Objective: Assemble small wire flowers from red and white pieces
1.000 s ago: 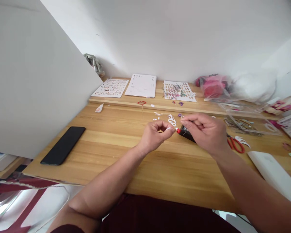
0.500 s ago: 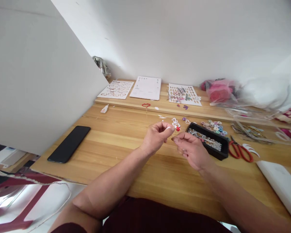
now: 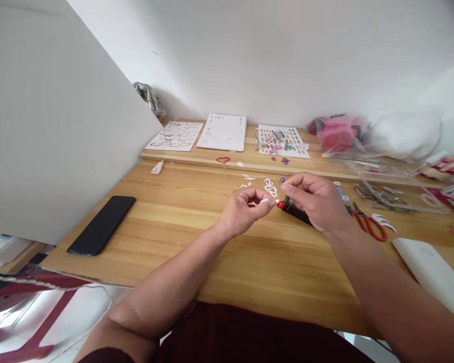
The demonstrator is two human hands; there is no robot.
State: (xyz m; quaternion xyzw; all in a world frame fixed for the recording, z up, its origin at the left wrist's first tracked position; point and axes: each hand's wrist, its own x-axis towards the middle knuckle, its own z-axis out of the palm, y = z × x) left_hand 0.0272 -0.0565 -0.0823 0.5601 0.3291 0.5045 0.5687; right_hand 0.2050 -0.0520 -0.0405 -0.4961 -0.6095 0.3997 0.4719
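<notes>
My left hand pinches a small white piece between thumb and forefinger. At its right end a little bright red part sticks out past the fingertips. My right hand is raised just to the right, its thumb and forefinger pressed together. What they hold, if anything, is too fine to make out. Under that hand lies a black tray, mostly covered by it. Beyond my left fingertips are white cut-out shapes and a small purple piece.
Red-handled pliers and a white box-like object lie to the right, with a clear plastic container behind. A black phone and a small glue bottle are at left. Printed sheets rest on the raised back ledge.
My right hand has risen and moved right, away from the left fingertips, and now covers much of the black tray. My left hand keeps its pinch. The whole view has shifted slightly.
</notes>
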